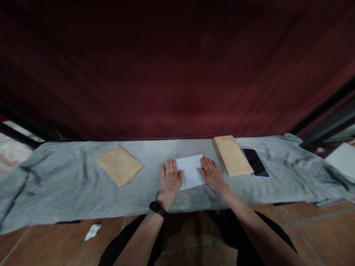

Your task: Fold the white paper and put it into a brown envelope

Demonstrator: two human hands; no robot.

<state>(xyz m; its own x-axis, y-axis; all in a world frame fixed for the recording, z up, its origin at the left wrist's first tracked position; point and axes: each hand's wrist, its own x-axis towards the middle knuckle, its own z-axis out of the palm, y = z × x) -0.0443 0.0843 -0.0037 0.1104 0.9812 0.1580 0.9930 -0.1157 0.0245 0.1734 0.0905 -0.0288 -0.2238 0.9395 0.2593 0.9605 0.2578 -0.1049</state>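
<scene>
A white folded sheet of paper (190, 169) lies in the middle of a grey cloth (69, 192). My left hand (170, 180) rests flat on the paper's left edge, fingers stretched out together; a black watch (158, 209) is on that wrist. My right hand (211, 173) lies flat on the paper's right edge, fingers extended. Neither hand grips anything.
A brown envelope (119, 165) lies on the cloth to the left. Another brown envelope (232, 155) lies to the right, with a dark phone (255, 163) beside it. A dark red curtain (177, 66) hangs behind. A crumpled white scrap (93, 231) is on the tiled floor.
</scene>
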